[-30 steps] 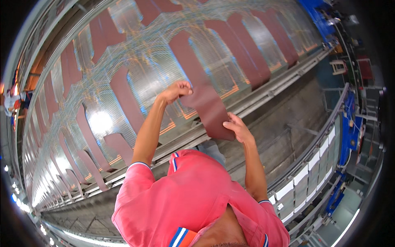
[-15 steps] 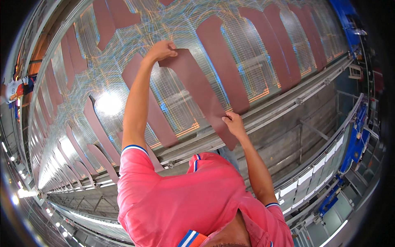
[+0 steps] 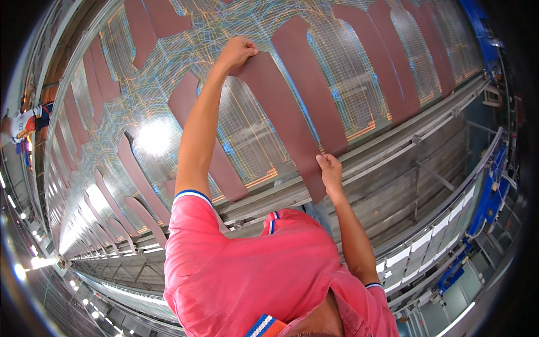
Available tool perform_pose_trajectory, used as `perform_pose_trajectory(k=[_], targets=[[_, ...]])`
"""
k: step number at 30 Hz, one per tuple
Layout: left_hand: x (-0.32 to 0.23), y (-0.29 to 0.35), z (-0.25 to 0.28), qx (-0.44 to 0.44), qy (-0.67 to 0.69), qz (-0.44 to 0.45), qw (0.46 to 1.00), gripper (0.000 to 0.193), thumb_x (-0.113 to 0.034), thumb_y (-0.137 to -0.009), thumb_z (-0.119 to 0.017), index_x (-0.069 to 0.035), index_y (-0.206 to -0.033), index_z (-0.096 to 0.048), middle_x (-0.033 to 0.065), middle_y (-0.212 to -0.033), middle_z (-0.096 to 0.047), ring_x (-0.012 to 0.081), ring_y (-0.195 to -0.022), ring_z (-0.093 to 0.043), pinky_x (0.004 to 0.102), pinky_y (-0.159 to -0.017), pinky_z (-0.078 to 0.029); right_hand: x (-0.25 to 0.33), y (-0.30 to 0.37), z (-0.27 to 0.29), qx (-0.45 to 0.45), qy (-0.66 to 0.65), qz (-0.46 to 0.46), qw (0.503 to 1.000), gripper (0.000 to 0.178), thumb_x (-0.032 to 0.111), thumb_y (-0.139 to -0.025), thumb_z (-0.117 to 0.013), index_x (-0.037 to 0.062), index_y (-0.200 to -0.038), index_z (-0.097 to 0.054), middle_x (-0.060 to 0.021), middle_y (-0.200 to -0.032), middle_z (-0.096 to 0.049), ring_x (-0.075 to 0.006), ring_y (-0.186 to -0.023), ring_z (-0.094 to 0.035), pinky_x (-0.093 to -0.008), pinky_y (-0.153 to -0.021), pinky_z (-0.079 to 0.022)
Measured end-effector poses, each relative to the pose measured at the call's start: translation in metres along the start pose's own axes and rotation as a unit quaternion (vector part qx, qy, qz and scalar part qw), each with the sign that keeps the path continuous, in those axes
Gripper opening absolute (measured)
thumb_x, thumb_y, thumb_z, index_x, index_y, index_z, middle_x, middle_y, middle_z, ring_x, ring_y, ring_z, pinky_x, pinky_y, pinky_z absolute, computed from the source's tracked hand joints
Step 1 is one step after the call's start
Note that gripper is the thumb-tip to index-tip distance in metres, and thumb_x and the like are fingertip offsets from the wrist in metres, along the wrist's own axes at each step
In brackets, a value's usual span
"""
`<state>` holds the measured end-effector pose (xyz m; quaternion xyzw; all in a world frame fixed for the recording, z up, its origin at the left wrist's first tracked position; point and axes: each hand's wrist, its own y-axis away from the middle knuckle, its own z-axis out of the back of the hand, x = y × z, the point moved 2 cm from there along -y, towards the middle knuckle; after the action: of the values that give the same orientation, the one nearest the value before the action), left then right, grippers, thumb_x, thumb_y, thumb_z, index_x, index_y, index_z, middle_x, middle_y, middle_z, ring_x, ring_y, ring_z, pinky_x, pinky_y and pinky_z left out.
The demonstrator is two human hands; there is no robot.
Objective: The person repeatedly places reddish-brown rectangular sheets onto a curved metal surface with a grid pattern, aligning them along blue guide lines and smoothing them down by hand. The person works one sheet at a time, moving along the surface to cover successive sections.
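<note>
A long, flat, reddish-brown cut fabric piece (image 3: 276, 104) stretches between my two hands over a table (image 3: 247, 132) covered with thin coloured lines. My left hand (image 3: 238, 52) pinches its far end, fingers closed on the edge. Lower down, my right hand (image 3: 331, 170) grips the right edge with thumb and fingers. Past that hand, the near end hangs over the table's rail. Just right of the held piece, along a blue line, lies a similar brown piece (image 3: 311, 84). Another brown piece (image 3: 224, 168) lies to its left, partly hidden by my left arm.
Several more brown pieces (image 3: 370, 50) lie in rows along the table. A metal rail (image 3: 387, 140) runs along its near edge. Blue metal frames (image 3: 485, 188) stand at the right. A person (image 3: 25, 124) is at the far left. Bright light reflects off the tabletop.
Both hands have moved slightly; my left hand has gone farther away and to the right, carrying the fabric piece's far end. The piece now lies closer along its right neighbour.
</note>
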<state>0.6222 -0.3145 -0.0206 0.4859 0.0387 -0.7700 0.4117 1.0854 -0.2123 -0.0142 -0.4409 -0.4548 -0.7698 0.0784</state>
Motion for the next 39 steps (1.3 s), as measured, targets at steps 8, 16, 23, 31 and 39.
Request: perform_pose_trajectory(k=[8,16,23,31,39], targets=[[-0.011,-0.020,-0.013,0.001,-0.044,-0.004,0.999,0.019,-0.021,-0.085,-0.075,-0.003,-0.084,-0.073,0.0024,-0.065,-0.060,0.0116,-0.059,-0.051,0.0302,-0.055,-0.041,0.018,-0.020,-0.006,-0.001,0.046,0.015,0.999,0.019,0.017,-0.096,-0.064,-0.0004,-0.090,-0.067,0.0063,-0.073,-0.053,-0.0031,-0.070,-0.044,-0.0228,-0.063,-0.038],[0.004,-0.040,-0.004,0.026,-0.015,0.021,0.999,0.020,-0.022,-0.083,-0.076,-0.003,-0.082,-0.074,0.0013,-0.064,-0.059,0.0110,-0.058,-0.050,0.0295,-0.056,-0.040,0.001,-0.017,-0.001,-0.039,0.074,0.017,0.996,0.027,0.022,-0.094,-0.066,-0.0028,-0.084,-0.066,-0.0005,-0.064,-0.051,-0.0084,-0.063,-0.043,-0.0312,-0.057,-0.038],[0.001,-0.055,0.008,0.000,-0.103,0.032,0.994,0.023,-0.028,-0.074,-0.081,-0.006,-0.079,-0.076,0.0096,-0.072,-0.069,0.0216,-0.065,-0.064,0.0367,-0.064,-0.050,0.030,-0.030,-0.001,-0.015,0.136,0.031,0.990,0.034,0.026,-0.093,-0.066,-0.0034,-0.078,-0.062,-0.0070,-0.058,-0.044,-0.0113,-0.058,-0.040,-0.0352,-0.055,-0.037],[-0.004,-0.065,0.003,-0.001,-0.155,0.054,0.986,0.025,-0.031,-0.070,-0.083,-0.008,-0.079,-0.077,0.0133,-0.083,-0.074,0.0296,-0.081,-0.070,0.0414,-0.075,-0.054,0.038,-0.040,-0.004,-0.005,0.161,0.009,0.987,0.038,0.021,-0.092,-0.067,-0.0007,-0.066,-0.051,0.0034,-0.059,-0.033,-0.0067,-0.060,-0.031,-0.0318,-0.052,-0.028],[-0.002,-0.071,0.004,0.008,-0.159,0.072,0.985,0.027,-0.032,-0.069,-0.084,-0.007,-0.078,-0.076,0.0141,-0.082,-0.073,0.0298,-0.078,-0.070,0.0407,-0.073,-0.054,0.034,-0.049,-0.004,0.003,0.157,-0.004,0.988,0.039,0.021,-0.091,-0.069,-0.0013,-0.065,-0.049,0.0023,-0.057,-0.033,-0.0073,-0.059,-0.031,-0.0331,-0.051,-0.028]])
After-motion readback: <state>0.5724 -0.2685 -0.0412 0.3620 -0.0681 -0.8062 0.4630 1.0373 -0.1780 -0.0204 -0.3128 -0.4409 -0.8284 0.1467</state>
